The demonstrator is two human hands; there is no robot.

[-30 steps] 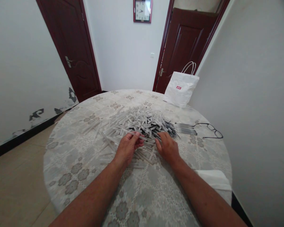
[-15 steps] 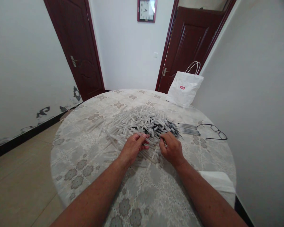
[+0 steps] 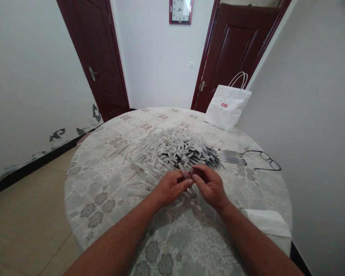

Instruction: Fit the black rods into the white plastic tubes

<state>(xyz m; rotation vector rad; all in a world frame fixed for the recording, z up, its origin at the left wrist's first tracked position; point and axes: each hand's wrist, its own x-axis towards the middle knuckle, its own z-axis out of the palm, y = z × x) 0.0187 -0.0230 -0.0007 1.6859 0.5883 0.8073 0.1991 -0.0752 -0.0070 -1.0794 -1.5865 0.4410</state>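
Round table (image 3: 103, 191), tube pile (image 3: 161, 153); left hand (image 3: 169, 188), right hand (image 3: 209, 186) fingers pinch one tube (image 3: 184, 173).

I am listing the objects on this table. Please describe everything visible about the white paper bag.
The white paper bag looks like smooth white paper, with two white looped handles on top and a small red label on its front. It stands tilted at the far right edge of the round table, near the wall and the dark door. Nothing but the table visibly touches it.

glasses (image 3: 266, 160) right of tube pile (image 3: 163, 153)
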